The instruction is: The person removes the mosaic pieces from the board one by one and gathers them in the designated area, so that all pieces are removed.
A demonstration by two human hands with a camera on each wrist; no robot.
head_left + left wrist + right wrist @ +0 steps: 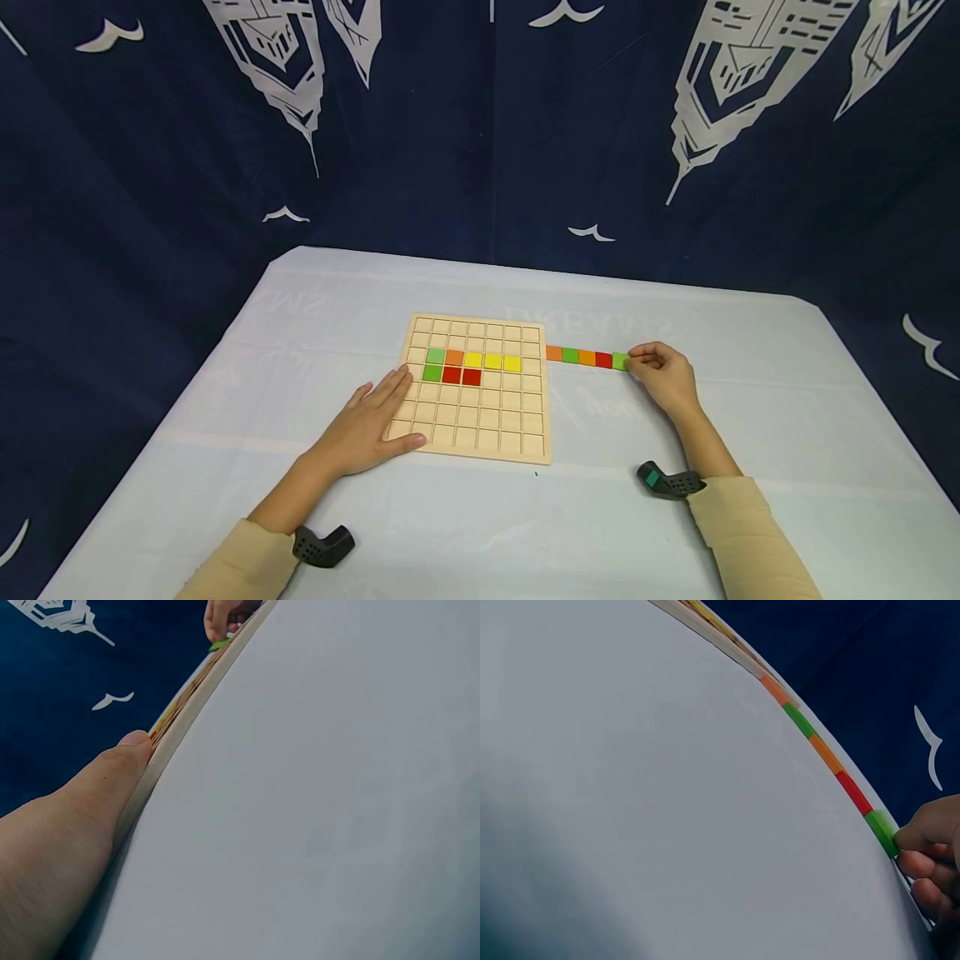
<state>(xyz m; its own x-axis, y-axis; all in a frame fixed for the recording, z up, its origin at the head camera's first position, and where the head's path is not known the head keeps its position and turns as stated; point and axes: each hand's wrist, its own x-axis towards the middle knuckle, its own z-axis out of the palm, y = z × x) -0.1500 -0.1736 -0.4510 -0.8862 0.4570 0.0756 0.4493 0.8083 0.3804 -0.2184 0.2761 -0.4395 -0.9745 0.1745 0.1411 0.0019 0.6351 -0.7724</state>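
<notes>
A square wooden grid board (480, 417) lies on the table, small coloured square tiles in two of its rows. Flat across its left side, my left hand (367, 425) rests with fingers spread and the thumb (124, 769) on the near edge. From the board's right edge runs a straight line of tiles: orange, green (571, 356), orange, red (853, 792) and light green. At the outer end of that line, my right hand (663, 379) pinches the light green tile (619, 361) between thumb and fingertips, its other fingers curled.
On the board, the upper filled row holds light green, orange (454, 357) and yellow tiles (492, 362); below it are green and red ones (452, 375). A white cloth (585, 525) covers the table. Behind hangs a dark blue curtain (480, 167) with white prints.
</notes>
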